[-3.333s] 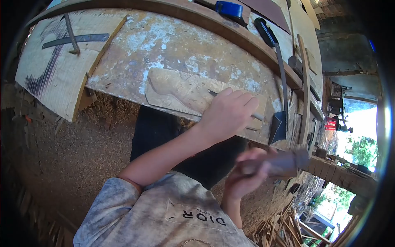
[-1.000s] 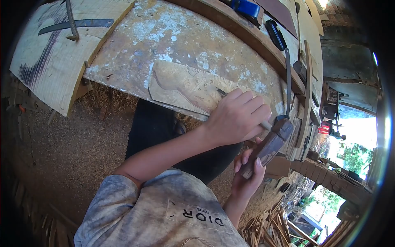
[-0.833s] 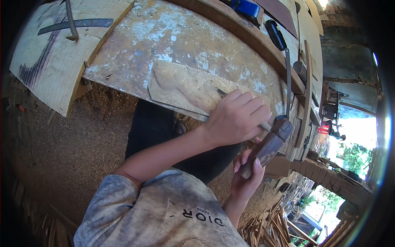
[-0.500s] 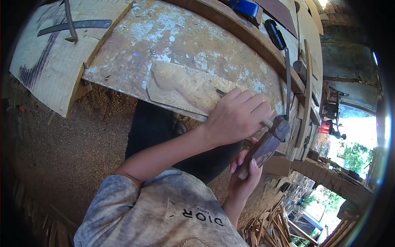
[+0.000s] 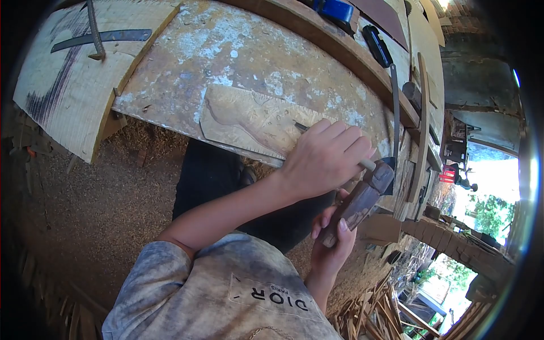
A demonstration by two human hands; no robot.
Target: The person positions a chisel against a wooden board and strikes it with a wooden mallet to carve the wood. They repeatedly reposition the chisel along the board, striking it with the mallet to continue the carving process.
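Observation:
My left hand (image 5: 323, 158) is wrapped around a chisel (image 5: 367, 164). The chisel's dark tip points at a flat, pale wooden board (image 5: 238, 116) with a curved outline and shallow carved shapes, lying along the bench's near edge. My right hand (image 5: 334, 243) grips the lower part of a dark wooden mallet (image 5: 360, 198). The upper end of the mallet is right at the butt of the chisel handle. Part of the board is hidden beneath my left hand.
The paint-spotted bench (image 5: 215, 45) has a long wooden rail (image 5: 340, 45) at its far side. Beyond are a blue tool (image 5: 335, 10) and a black-handled tool (image 5: 377, 45). A plank (image 5: 73, 107) at left bears a metal strip (image 5: 127, 35) and a bent bar (image 5: 93, 28).
My right hand and the lower end of the mallet have shifted slightly left. My left hand keeps the chisel in nearly the same place over the board.

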